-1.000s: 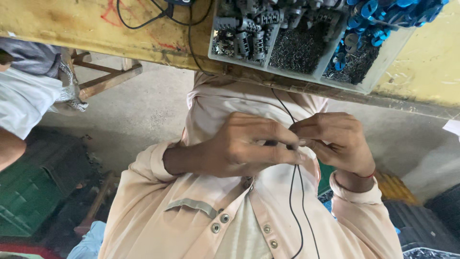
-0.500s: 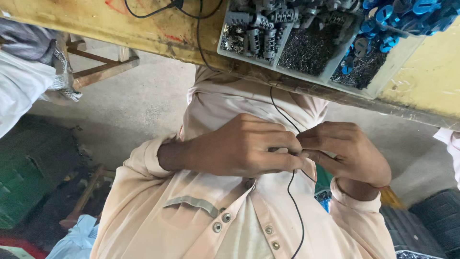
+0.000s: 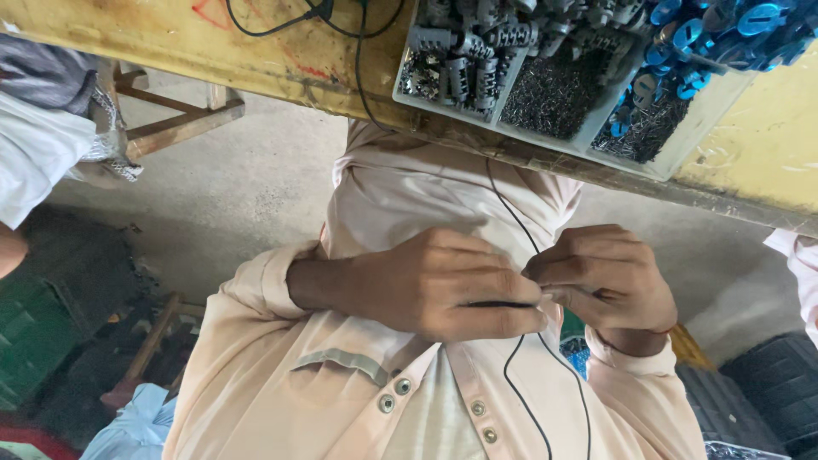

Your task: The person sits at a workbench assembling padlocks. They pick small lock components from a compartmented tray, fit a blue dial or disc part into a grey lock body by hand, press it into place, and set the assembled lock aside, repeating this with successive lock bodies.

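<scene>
The left hand (image 3: 443, 285) and right hand (image 3: 609, 281) meet fingertip to fingertip against the shirt (image 3: 409, 196). Both are closed, pinching a thin black wire (image 3: 511, 217) at the frame's centre. The wire runs up toward 12 o'clock, to the yellow bench (image 3: 196, 38), and loops down to 6. A grey parts tray (image 3: 588, 136) sits at 1 o'clock.

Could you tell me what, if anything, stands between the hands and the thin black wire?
Nothing visible does. The left hand and right hand already meet on the thin black wire, pinching it at their fingertips in front of the shirt. The parts tray sits apart on the bench.
</scene>
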Motion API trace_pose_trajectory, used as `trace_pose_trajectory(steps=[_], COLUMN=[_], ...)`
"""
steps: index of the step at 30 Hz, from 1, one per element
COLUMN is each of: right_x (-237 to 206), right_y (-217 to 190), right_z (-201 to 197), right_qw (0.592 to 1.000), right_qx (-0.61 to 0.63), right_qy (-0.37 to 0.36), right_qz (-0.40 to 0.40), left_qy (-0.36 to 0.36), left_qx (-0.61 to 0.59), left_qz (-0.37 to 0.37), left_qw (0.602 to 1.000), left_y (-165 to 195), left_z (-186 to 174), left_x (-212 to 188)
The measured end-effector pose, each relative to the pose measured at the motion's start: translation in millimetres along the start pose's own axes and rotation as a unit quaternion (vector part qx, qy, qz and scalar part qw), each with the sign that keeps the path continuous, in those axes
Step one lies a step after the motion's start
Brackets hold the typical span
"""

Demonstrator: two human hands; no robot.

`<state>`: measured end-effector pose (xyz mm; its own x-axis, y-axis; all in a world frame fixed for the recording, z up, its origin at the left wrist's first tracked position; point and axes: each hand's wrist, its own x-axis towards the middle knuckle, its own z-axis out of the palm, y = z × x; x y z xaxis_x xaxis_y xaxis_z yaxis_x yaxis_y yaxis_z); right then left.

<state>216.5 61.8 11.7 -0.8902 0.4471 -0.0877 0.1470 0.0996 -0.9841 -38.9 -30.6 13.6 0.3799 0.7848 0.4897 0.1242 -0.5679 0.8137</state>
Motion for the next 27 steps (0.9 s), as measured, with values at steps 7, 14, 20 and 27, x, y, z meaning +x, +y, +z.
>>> trace_pose_trajectory(steps=[7,14,20,27], right_x=[-1.0,-0.9,-3.1,-3.2], right_y=[1.8,5.9,2.9,10.7], right_z=[-0.5,1.6,1.7,-0.2], right_qw=[0.999,0.999,0.997,0.997], right_qx=[0.032,0.027,-0.032,-0.034], right_qy=[0.021,0.04,0.044,0.055], right_qz=[0.002,0.008,0.055,0.033], left_qy=[0.018,0.037,0.016,0.002], left_qx=[0.026,0.036,0.052,0.037], left_qz=[-0.002,-0.036,-0.072,-0.079], left_qw=[0.999,0.998,0.996,0.996], left_y=[-0.1,-3.0,-2.9,-5.8], left_z=[-1.8,-2.2,-0.3,-3.4], left_x=[-6.6,-4.0,-0.4,2.2])
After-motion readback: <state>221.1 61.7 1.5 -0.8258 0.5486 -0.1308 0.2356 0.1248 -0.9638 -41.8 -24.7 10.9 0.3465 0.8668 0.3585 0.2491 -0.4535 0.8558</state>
